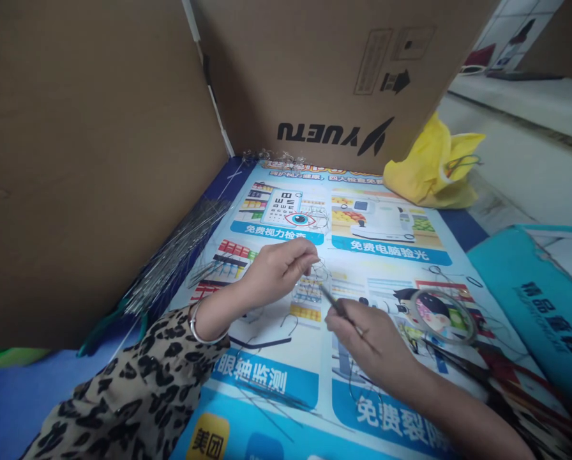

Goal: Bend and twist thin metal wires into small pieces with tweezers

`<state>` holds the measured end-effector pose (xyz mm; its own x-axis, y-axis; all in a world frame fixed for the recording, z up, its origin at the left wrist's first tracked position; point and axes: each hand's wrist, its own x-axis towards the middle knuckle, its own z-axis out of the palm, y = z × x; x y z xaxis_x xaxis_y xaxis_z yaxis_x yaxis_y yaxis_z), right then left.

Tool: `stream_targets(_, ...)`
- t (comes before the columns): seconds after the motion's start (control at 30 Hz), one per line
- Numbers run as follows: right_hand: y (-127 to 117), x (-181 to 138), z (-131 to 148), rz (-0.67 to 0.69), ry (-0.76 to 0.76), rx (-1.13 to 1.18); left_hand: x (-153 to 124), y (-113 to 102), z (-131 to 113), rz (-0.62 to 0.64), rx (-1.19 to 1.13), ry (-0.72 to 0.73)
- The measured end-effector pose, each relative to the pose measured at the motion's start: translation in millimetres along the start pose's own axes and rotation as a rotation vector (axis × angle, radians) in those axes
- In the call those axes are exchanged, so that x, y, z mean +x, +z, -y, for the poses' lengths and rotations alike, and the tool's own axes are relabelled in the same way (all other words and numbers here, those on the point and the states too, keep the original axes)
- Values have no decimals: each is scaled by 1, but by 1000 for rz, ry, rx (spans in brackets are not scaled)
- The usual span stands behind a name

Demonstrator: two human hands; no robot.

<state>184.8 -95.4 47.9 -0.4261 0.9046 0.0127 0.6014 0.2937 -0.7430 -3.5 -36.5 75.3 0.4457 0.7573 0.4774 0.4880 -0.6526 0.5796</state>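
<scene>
My left hand (286, 268), with a bracelet at the wrist, is closed in a pinch above the printed poster sheet. A piece of thin bent wire (320, 272) with fine loops shows at its fingertips. To the right, my right hand (362, 329) is wrapped round a slim grey metal rod-like tool (332, 298); its tip points up and left towards the wire, and the rest is hidden in my palm. A small gap lies between the two hands. Several loose wires (276, 397) lie on the sheet below them.
A bundle of straight wires (171, 255) lies left, by green-handled pliers (111, 326). Cardboard panels (315, 76) stand behind and left. Small wire pieces (276, 157) sit at the back. Right are a tape roll (472, 329), dark scissors (458, 365), a yellow bag (422, 166) and a teal box (530, 287).
</scene>
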Motion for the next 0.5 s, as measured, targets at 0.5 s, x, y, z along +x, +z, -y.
stream_targets(0.5,-11,18,-13,-161,170,368,-5,22,-11,281,-147,-172)
